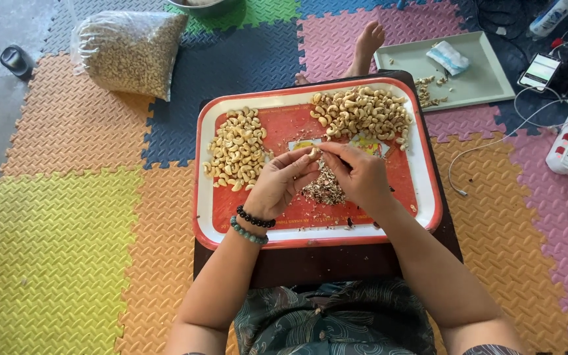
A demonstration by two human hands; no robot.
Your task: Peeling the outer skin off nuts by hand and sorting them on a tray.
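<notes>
Pale, curved cashew kernel [313, 154] is pinched between the fingertips of the left hand [279, 184] and right hand [361, 177], brought together above the red, white-rimmed rectangular tray [422, 197]; skin-peeling is judged to be in hand. Next, a careful strip over the brown heap of husk scraps [324, 189] is called for. Whether skin remains cannot be told; the kernel is largely hidden by fingers.

we see a clear plastic bag packed with pale nuts [128, 51] lying on the foam mat, top left. a small crumpled blue-and-white packet [448, 56] rests in the pale green tray [488, 82]. a lit rectangular phone screen [539, 70] glows far right.
</notes>
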